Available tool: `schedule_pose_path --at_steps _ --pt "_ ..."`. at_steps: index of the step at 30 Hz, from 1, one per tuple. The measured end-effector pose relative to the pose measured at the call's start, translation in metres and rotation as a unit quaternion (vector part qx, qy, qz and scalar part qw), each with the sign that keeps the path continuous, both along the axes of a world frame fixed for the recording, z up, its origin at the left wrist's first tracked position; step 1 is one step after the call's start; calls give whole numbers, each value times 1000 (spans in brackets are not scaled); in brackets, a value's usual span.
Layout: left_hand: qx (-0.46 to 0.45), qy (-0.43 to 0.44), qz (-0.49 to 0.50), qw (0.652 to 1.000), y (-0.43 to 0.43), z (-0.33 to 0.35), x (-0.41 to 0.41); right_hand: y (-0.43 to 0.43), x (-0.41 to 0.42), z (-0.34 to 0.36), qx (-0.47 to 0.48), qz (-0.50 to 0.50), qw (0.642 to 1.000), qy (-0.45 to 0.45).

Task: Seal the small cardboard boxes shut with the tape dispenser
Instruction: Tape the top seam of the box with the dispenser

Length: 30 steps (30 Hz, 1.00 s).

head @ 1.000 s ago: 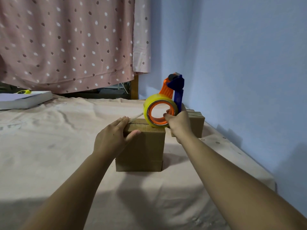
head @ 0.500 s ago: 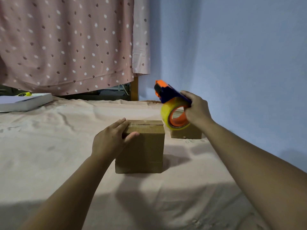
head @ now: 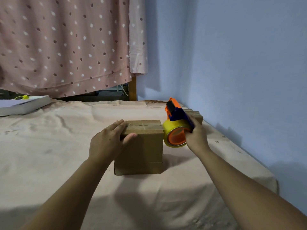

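A small brown cardboard box (head: 146,146) stands in the middle of the cloth-covered table, with clear tape showing along its top seam. My left hand (head: 108,141) rests on the box's top left corner, fingers over the top and thumb on the front face. My right hand (head: 196,136) grips the tape dispenser (head: 177,125), which has a blue and orange frame and a yellow tape roll. The dispenser hangs tilted just right of the box's top right edge. A second small cardboard box (head: 196,116) stands behind the dispenser, mostly hidden.
A pale pink cloth (head: 58,146) covers the table. A white flat box (head: 23,105) with a yellow object on it lies at the far left. A dotted pink curtain (head: 66,47) hangs behind; a blue wall (head: 240,72) runs along the right, close to the table edge.
My right hand has lifted the dispenser off the box top, swung it right, then lowered it beside the box's right edge. My left hand has stayed on the box.
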<state>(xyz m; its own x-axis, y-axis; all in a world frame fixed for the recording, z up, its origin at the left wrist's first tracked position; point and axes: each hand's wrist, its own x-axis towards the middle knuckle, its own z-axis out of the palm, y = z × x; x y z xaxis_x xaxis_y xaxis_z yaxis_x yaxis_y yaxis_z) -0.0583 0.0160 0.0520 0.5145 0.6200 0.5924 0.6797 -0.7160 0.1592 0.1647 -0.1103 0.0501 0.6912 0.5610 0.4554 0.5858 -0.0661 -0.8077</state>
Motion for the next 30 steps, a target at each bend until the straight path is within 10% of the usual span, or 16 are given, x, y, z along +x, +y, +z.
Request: schedule_pose_path --at_steps 8,30 --pt "-19 -20 -13 1000 3 -3 2 0 -10 -22 37 -13 997 69" --pt "-34 284 -32 958 -8 35 31 18 -21 -63 99 -6 964 246"
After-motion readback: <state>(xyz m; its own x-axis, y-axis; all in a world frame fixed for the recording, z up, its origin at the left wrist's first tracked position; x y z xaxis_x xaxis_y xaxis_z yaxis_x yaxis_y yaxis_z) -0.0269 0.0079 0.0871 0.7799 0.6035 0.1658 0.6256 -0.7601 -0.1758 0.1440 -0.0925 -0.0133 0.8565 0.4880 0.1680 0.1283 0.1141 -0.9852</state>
